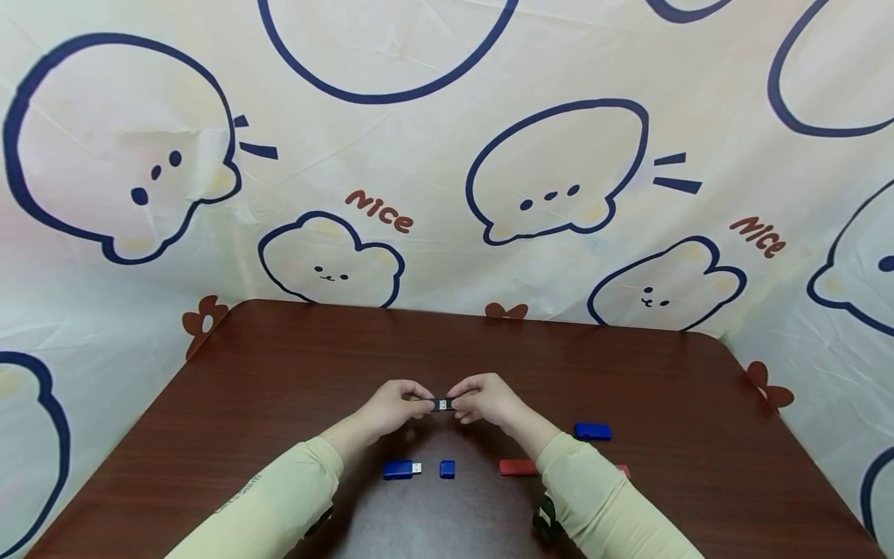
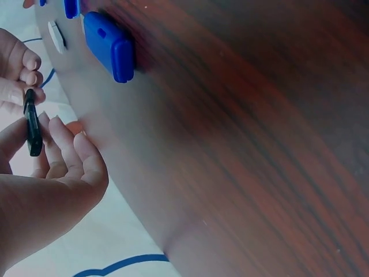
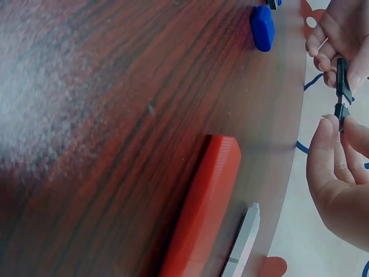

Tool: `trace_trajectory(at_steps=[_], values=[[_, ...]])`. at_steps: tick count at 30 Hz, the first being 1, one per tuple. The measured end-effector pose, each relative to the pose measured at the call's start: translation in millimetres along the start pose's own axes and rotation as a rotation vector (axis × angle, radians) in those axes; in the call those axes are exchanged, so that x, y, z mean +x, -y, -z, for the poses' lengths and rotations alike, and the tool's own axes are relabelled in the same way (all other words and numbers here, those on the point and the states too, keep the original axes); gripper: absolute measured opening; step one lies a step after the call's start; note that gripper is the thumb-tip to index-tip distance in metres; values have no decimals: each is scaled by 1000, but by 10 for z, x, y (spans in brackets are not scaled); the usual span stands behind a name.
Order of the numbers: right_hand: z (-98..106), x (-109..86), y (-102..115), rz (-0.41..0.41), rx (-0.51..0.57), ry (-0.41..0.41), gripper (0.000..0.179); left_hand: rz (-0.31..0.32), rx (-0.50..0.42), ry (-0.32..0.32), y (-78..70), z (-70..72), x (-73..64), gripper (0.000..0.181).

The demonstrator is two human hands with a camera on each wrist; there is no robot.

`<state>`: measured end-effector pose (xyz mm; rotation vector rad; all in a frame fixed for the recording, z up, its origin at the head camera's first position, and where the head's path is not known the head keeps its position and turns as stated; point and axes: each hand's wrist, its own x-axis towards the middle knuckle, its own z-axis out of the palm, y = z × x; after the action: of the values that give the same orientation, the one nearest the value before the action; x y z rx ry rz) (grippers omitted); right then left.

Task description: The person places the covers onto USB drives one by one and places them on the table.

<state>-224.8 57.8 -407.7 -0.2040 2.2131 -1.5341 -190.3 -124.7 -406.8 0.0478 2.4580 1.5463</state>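
Note:
Over the middle of the table, my left hand (image 1: 391, 407) pinches the body of a black USB stick (image 2: 34, 138). Facing it, my right hand (image 1: 492, 401) pinches the small black cap (image 3: 341, 118) of that stick between thumb and fingers. The metal plug (image 1: 443, 404) shows between the two hands, and cap and body lie in one line, end to end. Nearer my body, a blue USB stick (image 1: 398, 470) lies with its metal plug bare, pointing right. A separate blue cap (image 1: 447, 469) lies just right of it.
A red stick (image 1: 518, 467) lies partly under my right forearm in the head view. Beyond that forearm is another blue piece (image 1: 593, 431). Beside the red stick, a grey-white slim piece (image 3: 245, 236) shows in the right wrist view. A patterned curtain (image 1: 440, 155) surrounds the brown table (image 1: 363, 334).

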Motion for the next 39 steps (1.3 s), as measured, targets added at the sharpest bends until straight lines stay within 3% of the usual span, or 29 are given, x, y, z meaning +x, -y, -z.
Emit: trace_trajectory(at_steps=[23, 39], values=[[-10, -33, -6, 4, -21, 44, 15, 18, -31, -3, 32, -13, -2, 16], [-20, -38, 15, 10, -32, 27, 15, 32, 56, -57, 33, -14, -28, 18]])
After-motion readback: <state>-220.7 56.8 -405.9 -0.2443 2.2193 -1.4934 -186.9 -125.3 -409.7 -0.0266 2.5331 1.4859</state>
